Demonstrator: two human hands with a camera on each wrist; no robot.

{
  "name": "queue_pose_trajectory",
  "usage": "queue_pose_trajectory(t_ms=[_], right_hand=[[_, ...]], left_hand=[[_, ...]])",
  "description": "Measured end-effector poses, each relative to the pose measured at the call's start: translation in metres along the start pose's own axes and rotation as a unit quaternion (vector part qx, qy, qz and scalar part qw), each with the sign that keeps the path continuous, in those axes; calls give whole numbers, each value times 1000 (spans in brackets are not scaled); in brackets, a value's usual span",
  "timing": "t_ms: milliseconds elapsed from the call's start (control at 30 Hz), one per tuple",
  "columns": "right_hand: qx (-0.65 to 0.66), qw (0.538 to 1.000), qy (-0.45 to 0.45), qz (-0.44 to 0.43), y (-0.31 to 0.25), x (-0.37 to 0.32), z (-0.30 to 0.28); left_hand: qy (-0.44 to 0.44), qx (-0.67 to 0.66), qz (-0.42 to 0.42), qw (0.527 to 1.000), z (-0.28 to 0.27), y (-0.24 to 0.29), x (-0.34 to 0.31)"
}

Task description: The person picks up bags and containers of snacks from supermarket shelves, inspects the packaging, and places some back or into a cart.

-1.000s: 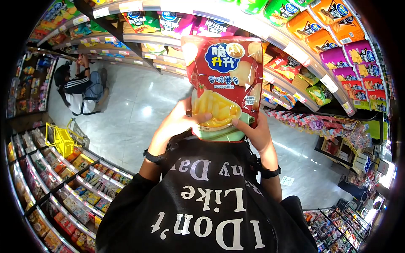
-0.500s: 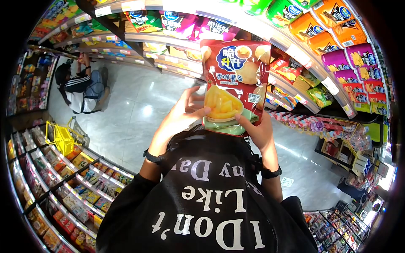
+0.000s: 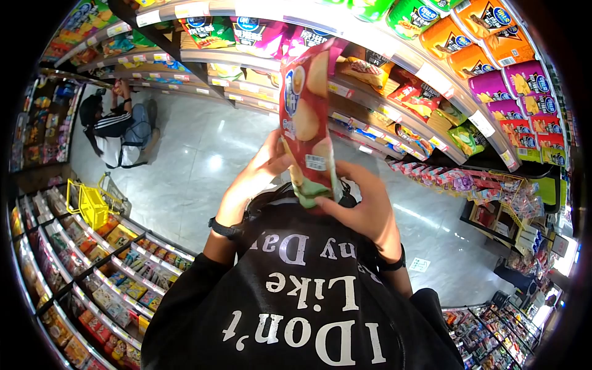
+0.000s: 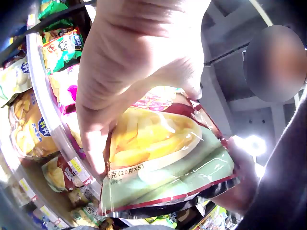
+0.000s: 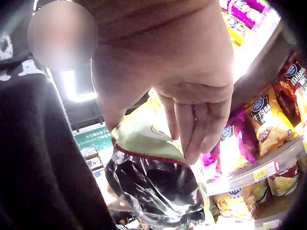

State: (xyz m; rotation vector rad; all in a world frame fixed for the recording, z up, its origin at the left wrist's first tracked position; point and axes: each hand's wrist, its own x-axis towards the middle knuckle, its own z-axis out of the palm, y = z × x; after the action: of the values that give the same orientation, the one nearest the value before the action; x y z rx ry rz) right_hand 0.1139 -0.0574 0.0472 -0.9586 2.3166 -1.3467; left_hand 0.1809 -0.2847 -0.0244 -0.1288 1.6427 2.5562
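A red bag of potato sticks with a green lower end is upright before the chest in the head view, turned partly edge-on. The left hand grips its left side; in the left wrist view that hand has thumb and fingers around the bag, its printed front showing. On the bag's lower right is the right hand, thumb near the bottom edge. In the right wrist view this hand holds the green end between thumb and fingers, above the bag's dark, shiny bottom.
Shelves of snack bags curve across the front and right. Lower racks of packets stand at the left, with a yellow basket near them. A person crouches on the tiled floor at the far left.
The bag moved right, then back left, and has turned from facing the head camera to nearly edge-on. The right hand has shifted inward and rotated with it.
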Motion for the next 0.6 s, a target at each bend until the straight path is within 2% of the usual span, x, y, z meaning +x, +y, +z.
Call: queue_pose_trajectory(t_ms=[100,133,167,233,267,333,367,433,600], right_hand=[[-2,998,-53,-13,-8,0,-5],[30,998,-52,-33,-4,0,-3],[30,998,-53,-35,-1,0,-2],[120,992,-37,-25,2,-2,1],[120,992,-38,-25,3,-1,2],[120,992,11,29,6,1,5],[120,992,11,29,9,1,6],[145,983,48,107,17,0,8],[174,977,-25,117,28,0,7]], left_hand=[[-24,19,22,999,-11,-5,-5],[-3,-20,7,1000,-10,-7,-9],[34,-12,-19,999,-9,-8,-8],[31,-152,-126,980,-20,-22,-11],[31,-152,-126,980,-23,-26,-13],[7,-201,-169,965,-24,-29,-18],[7,-202,-168,965,-25,-32,-22],[32,-200,-162,966,-28,-40,-40],[87,-194,-148,966,-28,-49,-73]])
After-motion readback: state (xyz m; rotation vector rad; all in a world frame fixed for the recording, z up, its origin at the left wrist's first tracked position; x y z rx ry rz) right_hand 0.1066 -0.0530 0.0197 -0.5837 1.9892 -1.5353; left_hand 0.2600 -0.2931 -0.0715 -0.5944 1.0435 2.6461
